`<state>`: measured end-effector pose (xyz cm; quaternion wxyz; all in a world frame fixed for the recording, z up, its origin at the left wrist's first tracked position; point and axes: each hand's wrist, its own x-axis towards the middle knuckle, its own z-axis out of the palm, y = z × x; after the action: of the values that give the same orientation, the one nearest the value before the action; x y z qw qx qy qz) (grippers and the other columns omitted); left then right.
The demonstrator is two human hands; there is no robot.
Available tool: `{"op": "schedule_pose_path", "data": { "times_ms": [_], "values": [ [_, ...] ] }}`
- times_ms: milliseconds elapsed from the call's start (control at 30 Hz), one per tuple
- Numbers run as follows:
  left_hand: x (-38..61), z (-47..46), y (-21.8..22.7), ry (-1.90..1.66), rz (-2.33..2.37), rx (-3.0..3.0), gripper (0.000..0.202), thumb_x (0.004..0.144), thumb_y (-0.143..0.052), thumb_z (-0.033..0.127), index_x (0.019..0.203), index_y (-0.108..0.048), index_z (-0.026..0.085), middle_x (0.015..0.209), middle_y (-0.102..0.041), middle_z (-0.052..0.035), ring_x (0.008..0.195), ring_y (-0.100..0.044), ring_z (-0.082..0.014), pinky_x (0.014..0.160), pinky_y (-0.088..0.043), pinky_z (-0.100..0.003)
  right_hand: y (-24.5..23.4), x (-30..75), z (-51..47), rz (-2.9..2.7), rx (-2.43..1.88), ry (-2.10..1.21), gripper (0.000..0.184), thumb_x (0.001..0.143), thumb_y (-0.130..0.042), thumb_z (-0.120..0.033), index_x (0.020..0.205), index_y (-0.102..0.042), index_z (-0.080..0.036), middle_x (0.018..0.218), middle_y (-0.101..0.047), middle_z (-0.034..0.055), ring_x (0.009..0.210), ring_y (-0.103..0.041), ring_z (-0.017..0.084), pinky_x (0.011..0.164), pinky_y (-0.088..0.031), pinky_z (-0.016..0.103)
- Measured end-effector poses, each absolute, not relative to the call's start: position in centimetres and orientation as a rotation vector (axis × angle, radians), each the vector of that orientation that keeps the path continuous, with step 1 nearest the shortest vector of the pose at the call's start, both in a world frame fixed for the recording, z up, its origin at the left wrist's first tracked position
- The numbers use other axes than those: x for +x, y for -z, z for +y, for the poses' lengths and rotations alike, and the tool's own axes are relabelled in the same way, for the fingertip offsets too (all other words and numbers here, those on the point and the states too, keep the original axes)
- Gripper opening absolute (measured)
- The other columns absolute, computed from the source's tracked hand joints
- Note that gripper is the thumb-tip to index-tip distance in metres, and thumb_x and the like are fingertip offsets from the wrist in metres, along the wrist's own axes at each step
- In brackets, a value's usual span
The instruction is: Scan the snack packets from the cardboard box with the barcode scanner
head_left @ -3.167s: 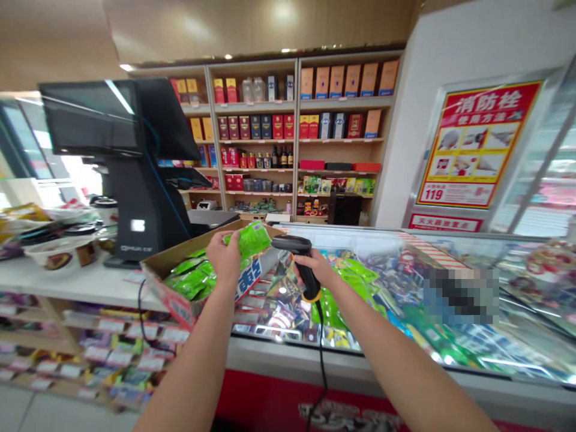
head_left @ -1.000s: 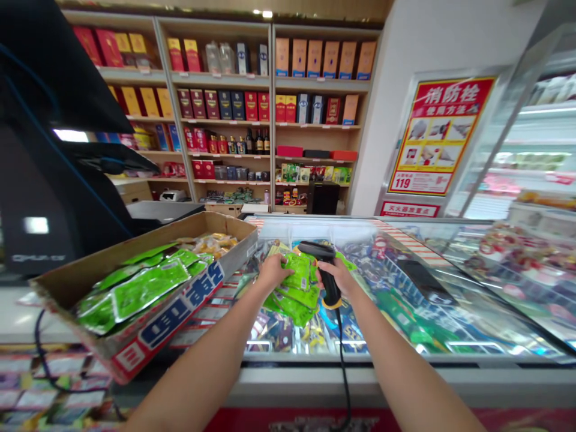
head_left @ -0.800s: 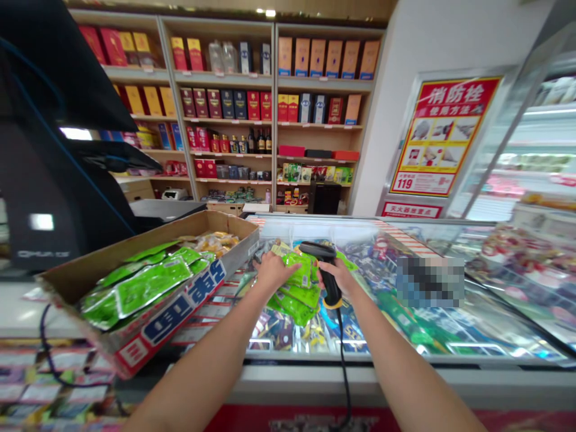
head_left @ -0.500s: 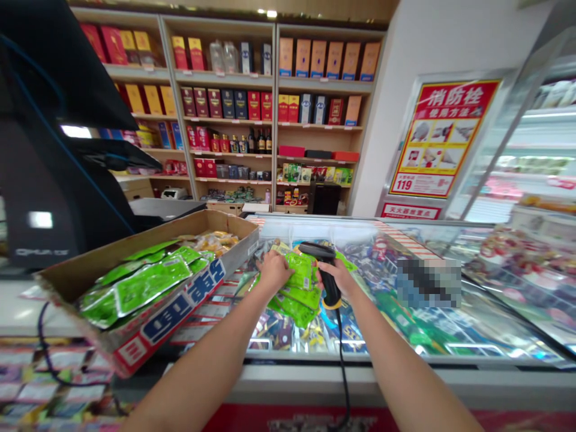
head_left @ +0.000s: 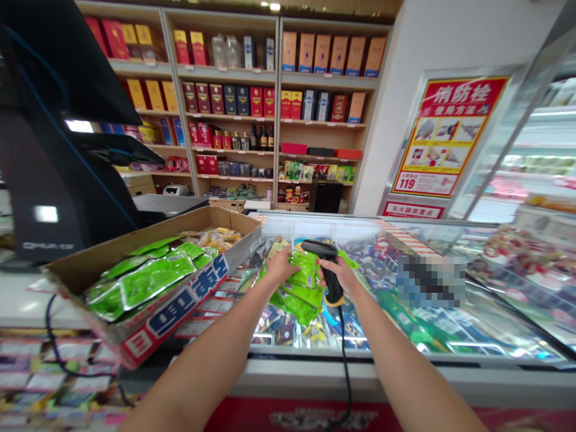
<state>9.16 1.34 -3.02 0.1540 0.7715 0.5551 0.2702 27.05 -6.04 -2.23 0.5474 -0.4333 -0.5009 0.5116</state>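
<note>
Closest in, the red front of the chest freezer (head_left: 288, 414) along the bottom of the view, and both bare forearms reaching out over it! Right hand (head_left: 342, 277) wrapped firmly around the handle of a black corded barcode scanner (head_left: 332, 283), grip fully closed, the scanner's head tipped just over the top of the pile and its cable (head_left: 345, 354) dropping down across the freezer's front edge. Left hand (head_left: 282, 267) open, fingers (head_left: 288, 258) spread, no real clutch, just lying on the bright green vacuum packets (head_left: 297, 294), right beside the scanner. The packets in a loose heap on the freezer's glass lid (head_left: 432, 327), near its front edge, over a jumble of colourful snack bags. Progress so far: that small heap out on the glass, with plenty more green packets left in the cardboard carton (head_left: 180, 315), and a few yellow-toned packs at its far end. That carton tilted on the white tabletop (head_left: 18, 309), at its front corner, just left of the freezer. Further back, a black till terminal (head_left: 49, 150) on the left, a red fire-hydrant poster (head_left: 450, 132) on the right, and wooden shelves (head_left: 315, 78) of boxed liquor and bottles beyond.
</note>
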Motion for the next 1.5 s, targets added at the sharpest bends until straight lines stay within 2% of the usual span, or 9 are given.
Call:
{"op": "schedule_pose_path", "data": {
  "times_ms": [100, 167, 233, 300, 500, 633, 800, 1200, 1500],
  "values": [
    [8.7, 2.3, 3.6, -0.858, 1.481, 2.152, 0.057, 0.067, -0.074, 0.021, 0.122, -0.059, 0.02, 0.1, -0.072, -0.0048, 0.098, -0.064, -0.0247, 0.089, -0.045, -0.036, 2.2, 27.1, -6.1, -1.18, -1.037, -1.202, 0.034, 0.066, -0.073, -0.044, 0.082, -0.062, -0.016, 0.051, -0.061, -0.0014, 0.038, -0.055, 0.013, 0.039, -0.043, 0.024],
    [8.2, 3.0, 3.8, -0.853, 1.334, 2.161, 0.03, 0.068, -0.069, 0.017, 0.098, -0.067, 0.017, 0.081, -0.069, -0.0006, 0.081, -0.064, -0.0196, 0.079, -0.047, -0.031, 2.2, 27.1, -6.2, -1.178, -1.022, -1.202, 0.034, 0.067, -0.073, -0.044, 0.081, -0.062, -0.016, 0.051, -0.061, -0.0014, 0.038, -0.055, 0.013, 0.039, -0.043, 0.024],
    [7.5, 3.7, 3.8, -0.891, 1.203, 2.144, 0.006, 0.068, -0.066, 0.015, 0.073, -0.063, 0.017, 0.066, -0.061, 0.0025, 0.069, -0.06, -0.0161, 0.071, -0.047, -0.028, 2.2, 27.1, -6.2, -1.174, -1.002, -1.209, 0.034, 0.067, -0.074, -0.044, 0.081, -0.062, -0.016, 0.051, -0.061, -0.0014, 0.038, -0.055, 0.013, 0.04, -0.044, 0.025],
    [6.8, 4.3, 3.6, -1.051, 1.158, 2.036, 0.011, 0.068, -0.064, 0.018, 0.064, -0.055, 0.018, 0.058, -0.054, 0.0045, 0.064, -0.057, -0.0141, 0.065, -0.046, -0.026, 2.2, 27.1, -6.2, -1.172, -0.99, -1.22, 0.034, 0.067, -0.074, -0.044, 0.081, -0.062, -0.016, 0.051, -0.061, -0.0014, 0.038, -0.054, 0.013, 0.042, -0.045, 0.026],
    [6.3, 4.6, 3.2, -1.453, 0.996, 1.396, 0.025, 0.073, -0.062, 0.032, 0.076, -0.038, 0.023, 0.056, -0.047, 0.0089, 0.047, -0.052, -0.0116, 0.05, -0.046, -0.025, 2.0, 27.0, -6.4, -1.173, -1.002, -1.235, 0.034, 0.064, -0.074, -0.045, 0.08, -0.063, -0.016, 0.05, -0.061, -0.0004, 0.038, -0.054, 0.014, 0.041, -0.043, 0.026],
    [7.0, 4.0, 3.4, -1.585, 0.793, 1.162, 0.035, 0.067, -0.067, 0.032, 0.08, -0.035, 0.024, 0.061, -0.047, 0.0097, 0.056, -0.057, -0.012, 0.06, -0.055, -0.031, 2.0, 27.1, -6.3, -1.168, -0.979, -1.205, 0.035, 0.066, -0.073, -0.046, 0.081, -0.063, -0.016, 0.051, -0.06, -0.0013, 0.038, -0.054, 0.014, 0.043, -0.046, 0.027],
    [7.5, 3.6, 3.6, -1.636, 0.711, 1.107, 0.037, 0.063, -0.068, 0.031, 0.078, -0.035, 0.023, 0.061, -0.049, 0.0092, 0.061, -0.058, -0.0114, 0.071, -0.057, -0.035, 2.1, 27.2, -6.1, -1.164, -0.971, -1.165, 0.035, 0.066, -0.073, -0.046, 0.08, -0.062, -0.016, 0.051, -0.06, -0.0011, 0.038, -0.054, 0.014, 0.042, -0.046, 0.027],
    [7.6, 3.0, 3.5, -1.578, 0.699, 1.182, 0.035, 0.065, -0.069, 0.031, 0.08, -0.038, 0.023, 0.07, -0.056, 0.0053, 0.07, -0.063, -0.0147, 0.075, -0.057, -0.038, 2.2, 27.4, -5.9, -1.081, -0.983, -1.191, 0.033, 0.066, -0.073, -0.046, 0.078, -0.061, -0.017, 0.051, -0.06, -0.001, 0.038, -0.054, 0.014, 0.041, -0.046, 0.027],
    [7.7, 3.3, 3.7, -1.593, 0.647, 1.145, 0.034, 0.063, -0.069, 0.028, 0.08, -0.04, 0.022, 0.065, -0.054, 0.0074, 0.064, -0.061, -0.0131, 0.075, -0.058, -0.039, 2.1, 27.3, -5.9, -1.076, -0.979, -1.213, 0.034, 0.065, -0.074, -0.045, 0.078, -0.061, -0.016, 0.05, -0.06, -0.0014, 0.038, -0.054, 0.013, 0.04, -0.045, 0.025]
  ]
}}
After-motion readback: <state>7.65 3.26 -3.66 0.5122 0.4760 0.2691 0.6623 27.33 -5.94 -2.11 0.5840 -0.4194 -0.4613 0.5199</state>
